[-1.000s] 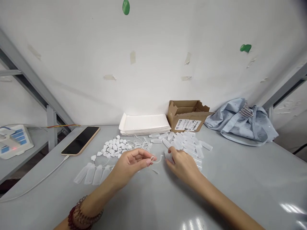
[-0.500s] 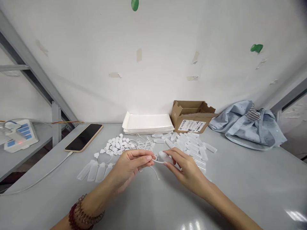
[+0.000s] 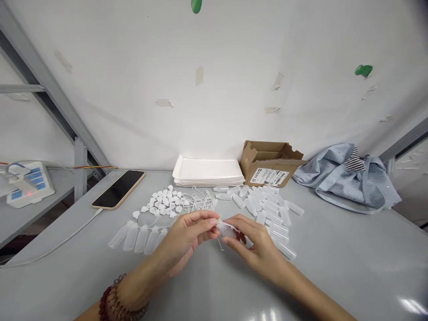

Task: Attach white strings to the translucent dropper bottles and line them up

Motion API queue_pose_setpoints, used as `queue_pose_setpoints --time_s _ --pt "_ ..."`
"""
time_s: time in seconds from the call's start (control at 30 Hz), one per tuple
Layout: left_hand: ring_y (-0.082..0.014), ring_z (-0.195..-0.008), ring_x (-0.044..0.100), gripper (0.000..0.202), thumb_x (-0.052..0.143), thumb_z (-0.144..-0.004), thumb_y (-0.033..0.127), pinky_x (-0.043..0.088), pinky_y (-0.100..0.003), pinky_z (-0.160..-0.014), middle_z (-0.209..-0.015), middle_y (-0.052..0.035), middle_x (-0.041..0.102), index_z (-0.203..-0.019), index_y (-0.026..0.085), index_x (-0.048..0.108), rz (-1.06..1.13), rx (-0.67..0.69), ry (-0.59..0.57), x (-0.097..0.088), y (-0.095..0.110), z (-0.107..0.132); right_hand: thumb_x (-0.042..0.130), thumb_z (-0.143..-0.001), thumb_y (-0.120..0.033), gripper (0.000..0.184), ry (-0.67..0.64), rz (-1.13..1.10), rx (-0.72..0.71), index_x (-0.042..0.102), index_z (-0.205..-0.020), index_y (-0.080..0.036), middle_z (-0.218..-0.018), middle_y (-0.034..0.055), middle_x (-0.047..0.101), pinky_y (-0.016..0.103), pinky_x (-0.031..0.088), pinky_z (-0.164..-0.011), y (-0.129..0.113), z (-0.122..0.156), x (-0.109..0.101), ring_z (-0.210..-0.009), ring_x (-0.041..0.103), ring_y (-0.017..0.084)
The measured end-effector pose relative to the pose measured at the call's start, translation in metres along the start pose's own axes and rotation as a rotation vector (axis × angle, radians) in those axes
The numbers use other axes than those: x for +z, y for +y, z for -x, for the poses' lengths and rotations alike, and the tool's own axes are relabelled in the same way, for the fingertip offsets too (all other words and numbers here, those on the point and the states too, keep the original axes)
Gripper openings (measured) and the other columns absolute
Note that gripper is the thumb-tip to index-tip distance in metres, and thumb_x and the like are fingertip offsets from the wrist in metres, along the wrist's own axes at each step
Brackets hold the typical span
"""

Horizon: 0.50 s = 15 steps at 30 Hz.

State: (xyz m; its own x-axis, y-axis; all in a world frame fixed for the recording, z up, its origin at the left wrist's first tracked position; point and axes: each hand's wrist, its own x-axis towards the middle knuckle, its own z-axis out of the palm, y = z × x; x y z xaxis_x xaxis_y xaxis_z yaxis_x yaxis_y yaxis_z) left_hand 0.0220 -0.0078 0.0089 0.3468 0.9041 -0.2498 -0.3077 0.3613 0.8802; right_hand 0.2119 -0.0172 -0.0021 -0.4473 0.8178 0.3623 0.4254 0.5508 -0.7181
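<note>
Clear plastic bottle (image 3: pixel 227 231), neck end against a white cord (image 3: pixel 228 224), above the tabletop (image 3: pixel 200 285).
Left hand (image 3: pixel 190 231) pinched on the cord at the bottle's neck; right hand (image 3: pixel 259 240) clamped around the bottle's body. Loose caps (image 3: pixel 164 201) and tangled cords (image 3: pixel 201 203) lying beyond the left hand; more bottles (image 3: pixel 269 207) piled past the right hand, and a bottle row (image 3: pixel 141 240) near the left forearm (image 3: pixel 152 276).

The table (image 3: pixel 334 258) is grey, the caps (image 3: pixel 165 201) and cords (image 3: pixel 204 203) white, the bottles (image 3: pixel 271 206) milky — the box (image 3: pixel 271 163) brown, the bag (image 3: pixel 346 183) pale blue, one patch (image 3: pixel 355 160) striped black and white.
</note>
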Motion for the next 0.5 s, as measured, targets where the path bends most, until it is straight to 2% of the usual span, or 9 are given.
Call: queue_pose_setpoints --time_s 0.13,0.23,0.3,0.4,0.5 --pt "-0.0124 -0.071 0.061 0.017 0.064 -0.081 0.033 0.051 -0.024 -0.073 -0.071 -0.0002 0.066 -0.086 0.019 0.072 -0.236 0.121 0.030 0.004 0.001 0.003 0.057 -0.086 -0.032 0.019 -0.016 -0.052 0.127 0.065 -0.097 -0.018 -0.074 0.0013 0.057 0.024 0.041 -0.060 -0.005 -0.001 0.001 -0.064 0.048 0.012" --pt "-0.0131 -0.066 0.060 0.017 0.064 -0.079 0.034 0.052 -0.025 -0.067 -0.072 -0.0008 0.065 -0.080 0.019 0.072 -0.428 0.224 0.052 0.008 0.004 0.005 0.061 -0.083 -0.036 0.020 -0.029 -0.147 0.247 0.067 -0.090 -0.018 -0.068 -0.0005 0.056 0.023 0.039 -0.058 -0.009 -0.002 0.000 -0.062 0.047 0.012" --pt "-0.0133 -0.065 0.059 0.014 0.066 -0.076 0.033 0.052 -0.026 -0.065 -0.077 -0.0012 0.066 -0.077 0.020 0.071 -0.473 0.259 0.056 0.009 0.005 0.006 0.061 -0.082 -0.036 0.020 -0.050 -0.220 0.297 0.068 -0.089 -0.018 -0.068 -0.0003 0.058 0.023 0.039 -0.058 -0.010 -0.003 -0.001 -0.060 0.047 0.011" --pt "-0.0137 -0.066 0.058 0.014 0.067 -0.074 0.033 0.050 -0.026 -0.064 -0.079 -0.0011 0.065 -0.079 0.020 0.071 -0.470 0.247 0.046 0.009 0.005 0.007 0.061 -0.082 -0.035 0.021 -0.034 -0.226 0.287 0.070 -0.090 -0.018 -0.068 0.0002 0.059 0.023 0.037 -0.057 -0.011 -0.003 0.000 -0.059 0.045 0.011" --pt "-0.0133 -0.068 0.057 0.015 0.068 -0.074 0.034 0.048 -0.024 -0.065 -0.078 -0.0005 0.065 -0.081 0.020 0.070 -0.402 0.150 -0.006 0.006 0.004 0.006 0.062 -0.082 -0.035 0.021 0.024 -0.163 0.219 0.070 -0.090 -0.017 -0.067 0.0000 0.057 0.024 0.037 -0.057 -0.011 0.000 0.003 -0.059 0.045 0.011"
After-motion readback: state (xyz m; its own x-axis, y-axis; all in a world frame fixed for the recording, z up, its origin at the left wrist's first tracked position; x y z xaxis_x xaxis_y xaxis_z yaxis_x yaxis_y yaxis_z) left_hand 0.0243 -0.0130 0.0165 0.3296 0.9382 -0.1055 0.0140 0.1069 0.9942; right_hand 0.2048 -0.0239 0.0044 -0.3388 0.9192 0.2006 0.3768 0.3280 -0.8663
